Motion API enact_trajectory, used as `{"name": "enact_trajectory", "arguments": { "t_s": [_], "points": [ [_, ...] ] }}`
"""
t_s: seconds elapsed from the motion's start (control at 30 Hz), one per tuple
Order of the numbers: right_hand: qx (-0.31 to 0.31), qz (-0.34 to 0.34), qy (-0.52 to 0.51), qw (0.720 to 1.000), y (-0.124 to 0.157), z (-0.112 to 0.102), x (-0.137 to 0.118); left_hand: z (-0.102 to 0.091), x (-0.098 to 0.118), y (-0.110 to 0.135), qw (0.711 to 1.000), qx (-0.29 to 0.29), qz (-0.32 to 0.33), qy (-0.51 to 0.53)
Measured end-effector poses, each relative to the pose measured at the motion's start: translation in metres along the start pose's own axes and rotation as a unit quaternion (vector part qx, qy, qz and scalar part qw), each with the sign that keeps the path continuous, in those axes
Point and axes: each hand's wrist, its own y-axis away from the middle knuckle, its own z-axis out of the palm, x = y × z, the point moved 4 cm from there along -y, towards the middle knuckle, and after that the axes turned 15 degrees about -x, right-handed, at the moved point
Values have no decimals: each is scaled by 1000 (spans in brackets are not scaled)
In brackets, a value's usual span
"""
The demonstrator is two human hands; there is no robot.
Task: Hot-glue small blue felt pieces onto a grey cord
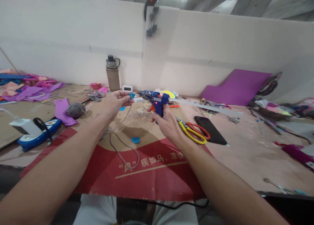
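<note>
Opposite a left hand (114, 103) pinching a soft-looking blue scrap (132, 95), best edge-held, the right hand (167, 122) grips a glue gun (159, 104).

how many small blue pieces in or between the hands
3 small blue felt-like pieces: one pinched in the left hand, one showing just below it, one lower, on red and tan cardboard. More may be hidden.

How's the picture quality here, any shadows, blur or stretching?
Head view: a soft shadow darkens the cardboard beyond the loose blue scrap; head view: forearms look stretched toward the bottom corners; head view: the label on the glue gun is too soft to read.
</note>
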Motion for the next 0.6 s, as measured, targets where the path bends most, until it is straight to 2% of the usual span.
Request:
{"name": "enact_trajectory", "arguments": {
  "t_s": [0.17,0.6],
  "points": [
    [-14,-27,29,999,0,2,3,2,2,1,1000,-1,3,6],
    [-9,-4,79,997,0,1,6,7,3,3,1000,-6,-1,-2]
  ]
}}
